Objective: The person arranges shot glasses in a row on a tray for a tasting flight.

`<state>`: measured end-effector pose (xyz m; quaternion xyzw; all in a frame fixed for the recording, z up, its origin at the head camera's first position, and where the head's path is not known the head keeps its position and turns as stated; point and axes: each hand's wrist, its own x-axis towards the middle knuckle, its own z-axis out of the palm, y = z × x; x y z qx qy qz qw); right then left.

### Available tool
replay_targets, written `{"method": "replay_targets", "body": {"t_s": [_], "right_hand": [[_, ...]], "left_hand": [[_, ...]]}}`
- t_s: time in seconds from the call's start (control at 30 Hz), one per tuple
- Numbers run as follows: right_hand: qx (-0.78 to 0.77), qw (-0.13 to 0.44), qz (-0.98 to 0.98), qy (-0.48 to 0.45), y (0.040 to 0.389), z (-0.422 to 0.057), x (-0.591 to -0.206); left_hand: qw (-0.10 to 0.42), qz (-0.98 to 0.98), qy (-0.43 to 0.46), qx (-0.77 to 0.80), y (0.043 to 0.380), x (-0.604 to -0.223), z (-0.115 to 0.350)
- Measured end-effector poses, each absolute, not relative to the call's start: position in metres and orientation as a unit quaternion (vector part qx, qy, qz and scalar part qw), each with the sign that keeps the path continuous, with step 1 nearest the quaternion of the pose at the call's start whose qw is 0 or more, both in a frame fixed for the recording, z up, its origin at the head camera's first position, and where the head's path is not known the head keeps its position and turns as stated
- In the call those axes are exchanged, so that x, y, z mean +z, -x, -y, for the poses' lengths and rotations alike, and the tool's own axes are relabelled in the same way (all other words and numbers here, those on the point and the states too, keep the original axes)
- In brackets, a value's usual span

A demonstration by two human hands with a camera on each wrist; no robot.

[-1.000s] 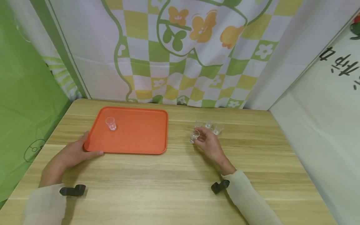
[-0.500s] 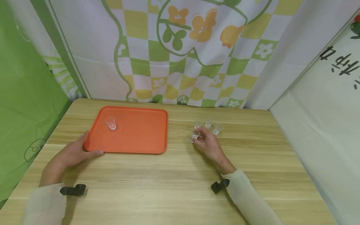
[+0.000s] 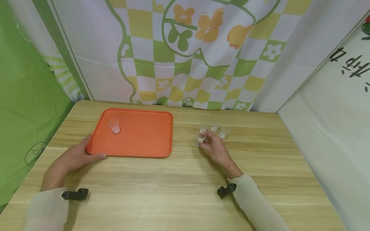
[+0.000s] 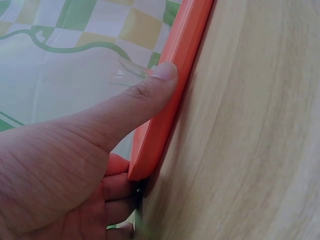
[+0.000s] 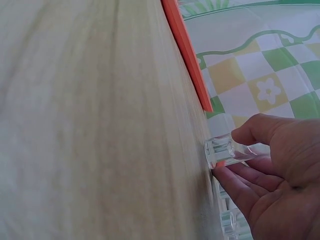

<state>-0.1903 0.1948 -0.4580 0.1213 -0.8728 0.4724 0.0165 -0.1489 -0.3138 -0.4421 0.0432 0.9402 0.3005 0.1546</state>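
Observation:
My right hand (image 3: 216, 148) pinches a small clear shot glass (image 3: 200, 138) between thumb and fingertips, right of the tray. In the right wrist view, the base of this glass (image 5: 217, 151) is right at the tabletop. Several more clear shot glasses (image 3: 224, 132) stand just behind and right of that hand, partly covered by it. My left hand (image 3: 75, 154) holds the near left corner of an orange tray (image 3: 144, 141). Its thumb (image 4: 157, 85) lies along the front rim, while the fingers bend around the left side. One shot glass (image 3: 115, 126) stands on the tray, toward its left.
Both hands work over a light wooden table (image 3: 162, 192). A checked, flowered curtain (image 3: 185, 70) hangs along its back edge. Green cloth (image 3: 26, 106) is at the left, and a white sheet with dark writing (image 3: 332, 128) is at the right.

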Motion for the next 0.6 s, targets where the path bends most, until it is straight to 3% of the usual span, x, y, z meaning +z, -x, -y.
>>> {"method": "replay_targets", "body": {"t_s": [0.6], "right_hand": [[0.485,0.026,0.864,-0.135,0.1907,-0.1949,-0.4597]], "left_hand": [[0.151,-0.941,-0.044,0.299,0.1485,-0.4427,0.3145]]}}
